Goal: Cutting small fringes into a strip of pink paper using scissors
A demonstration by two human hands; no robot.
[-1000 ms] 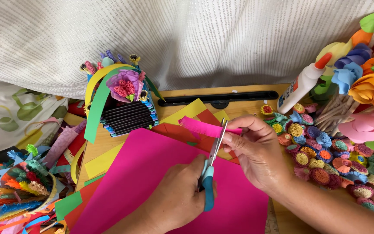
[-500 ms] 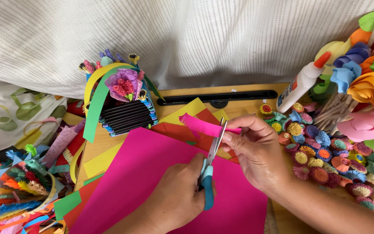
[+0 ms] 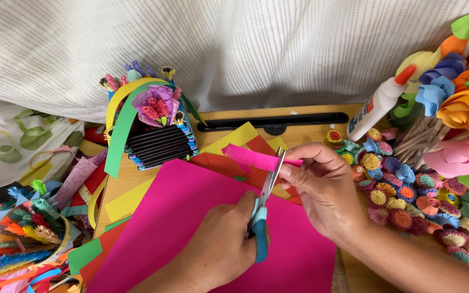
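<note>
My left hand grips blue-handled scissors, blades pointing up and away from me. The blades meet a narrow pink paper strip, fringed along its edge. My right hand pinches the right end of that strip and holds it level above a large pink paper sheet. Both hands hover over the sheet, close together.
Yellow, red and green sheets lie under the pink one on a wooden board. A paper-craft basket with a flower stands at the back left. A glue bottle, rolled paper flowers and large paper roses crowd the right.
The scissors have shifted slightly along the pink strip. Both hands stay in almost the same place.
</note>
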